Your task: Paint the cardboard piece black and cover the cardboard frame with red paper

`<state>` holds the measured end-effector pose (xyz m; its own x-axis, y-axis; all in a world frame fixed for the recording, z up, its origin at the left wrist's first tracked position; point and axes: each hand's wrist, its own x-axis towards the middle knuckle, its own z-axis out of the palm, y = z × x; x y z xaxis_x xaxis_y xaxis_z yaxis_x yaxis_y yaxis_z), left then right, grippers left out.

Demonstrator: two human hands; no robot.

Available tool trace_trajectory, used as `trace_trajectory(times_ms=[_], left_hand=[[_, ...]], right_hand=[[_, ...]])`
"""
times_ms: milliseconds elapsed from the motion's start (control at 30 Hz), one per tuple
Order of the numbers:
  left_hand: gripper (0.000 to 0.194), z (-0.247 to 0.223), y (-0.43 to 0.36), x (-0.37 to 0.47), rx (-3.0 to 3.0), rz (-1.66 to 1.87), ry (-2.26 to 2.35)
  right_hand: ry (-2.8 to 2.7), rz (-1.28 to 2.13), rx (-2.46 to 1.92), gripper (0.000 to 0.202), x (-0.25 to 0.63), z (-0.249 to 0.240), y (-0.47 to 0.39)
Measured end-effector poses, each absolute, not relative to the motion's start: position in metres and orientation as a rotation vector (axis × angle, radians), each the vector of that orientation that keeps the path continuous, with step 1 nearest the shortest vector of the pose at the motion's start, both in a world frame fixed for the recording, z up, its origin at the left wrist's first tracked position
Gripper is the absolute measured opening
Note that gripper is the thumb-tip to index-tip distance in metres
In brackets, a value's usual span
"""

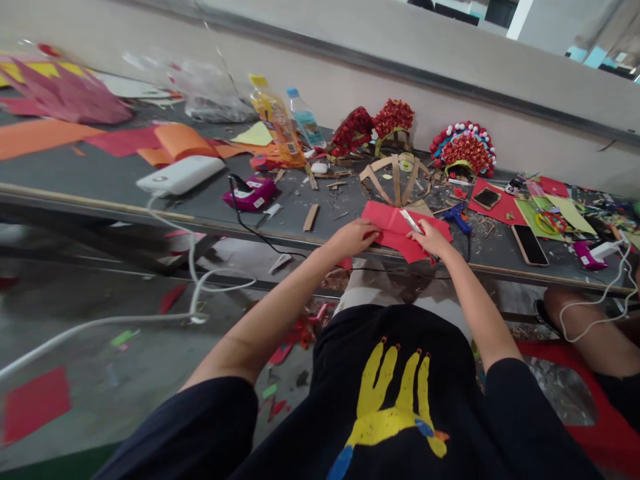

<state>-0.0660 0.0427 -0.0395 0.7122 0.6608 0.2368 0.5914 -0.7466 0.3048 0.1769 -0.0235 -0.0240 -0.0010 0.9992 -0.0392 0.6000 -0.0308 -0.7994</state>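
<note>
A folded sheet of red paper (387, 220) lies at the table's front edge. My left hand (356, 238) rests on its left part, fingers stretched out over the paper. In my right hand (431, 239) is a pale utility knife (411, 221), its front end pointing up and left over the sheet. Just behind the paper stands a crown-like frame of cardboard strips (396, 179). Right of the paper lies a blue glue gun (457, 217).
Along the wall stand two bottles (277, 120) and red decorated headdresses (465, 148). A white power strip (181, 175), a purple socket block (250, 193) and a phone (530, 245) lie on the table (280, 223). Cords hang off the front edge. Another person's leg (575, 327) is at the right.
</note>
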Motion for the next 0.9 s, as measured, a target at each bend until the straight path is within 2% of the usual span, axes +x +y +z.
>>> trace_trajectory(times_ms=[167, 300, 667, 900], left_hand=[[0.043, -0.037, 0.057, -0.084, 2.682, 0.497, 1.115], [0.039, -0.039, 0.063, -0.087, 2.682, 0.470, 1.176], [0.034, -0.041, 0.055, -0.082, 2.675, 0.420, 1.306], [0.027, -0.029, 0.053, -0.075, 2.647, 0.358, 1.441]], right_hand=[[-1.451, 0.963, -1.687, 0.007, 0.180, -0.033, -0.015], [-1.332, 0.963, -1.688, 0.014, 0.186, -0.034, -0.011], [-1.084, 0.805, -1.765, 0.006, 0.204, -0.037, -0.006], [-1.066, 0.717, -1.827, 0.013, 0.200, -0.038, -0.009]])
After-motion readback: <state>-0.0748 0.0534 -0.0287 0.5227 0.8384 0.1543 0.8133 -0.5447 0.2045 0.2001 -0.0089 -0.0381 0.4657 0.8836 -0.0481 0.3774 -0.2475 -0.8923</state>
